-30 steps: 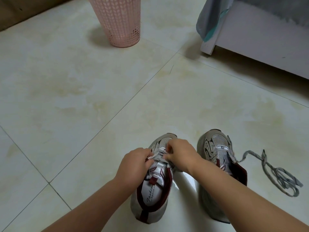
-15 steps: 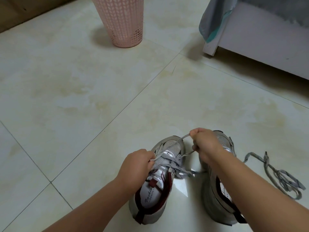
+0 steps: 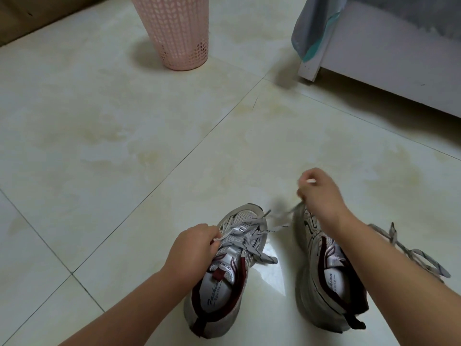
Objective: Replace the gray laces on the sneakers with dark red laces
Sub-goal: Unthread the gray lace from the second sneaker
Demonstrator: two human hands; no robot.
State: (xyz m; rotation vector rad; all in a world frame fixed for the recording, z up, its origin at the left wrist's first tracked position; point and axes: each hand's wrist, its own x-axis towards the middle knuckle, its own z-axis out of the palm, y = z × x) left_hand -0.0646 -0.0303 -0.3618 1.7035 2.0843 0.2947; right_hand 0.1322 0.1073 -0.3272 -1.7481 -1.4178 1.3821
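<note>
Two sneakers stand side by side on the tiled floor (image 3: 149, 151), toes pointing away from the camera. On the left sneaker (image 3: 224, 265) a gray lace (image 3: 245, 237) is partly loosened: strands cross the upper eyelets, one flat end lies over the shoe's right side at the tongue, and another strand runs up and right toward the right hand, blurred along that stretch. The left hand (image 3: 192, 248) rests against the left side of this sneaker, fingers curled and pinching a lace strand at the eyelets. The right hand (image 3: 319, 193) is raised above the toe of the right sneaker (image 3: 324, 278), fingers closed on the pulled strand, with a pale lace tip showing at the fingertips. The right forearm crosses over the right sneaker and hides part of its upper; whether any lace is threaded in it cannot be told. A second gray lace (image 3: 414, 255) lies loose in a heap on the floor just right of the right sneaker, partly behind the forearm. Both sneakers show dark red lining at the collar and heel. Well apart, at the far side, stands a pink perforated basket (image 3: 174, 28). At upper right is a white furniture panel (image 3: 389, 61) with a gray cloth (image 3: 311, 23) hanging over its corner.
</note>
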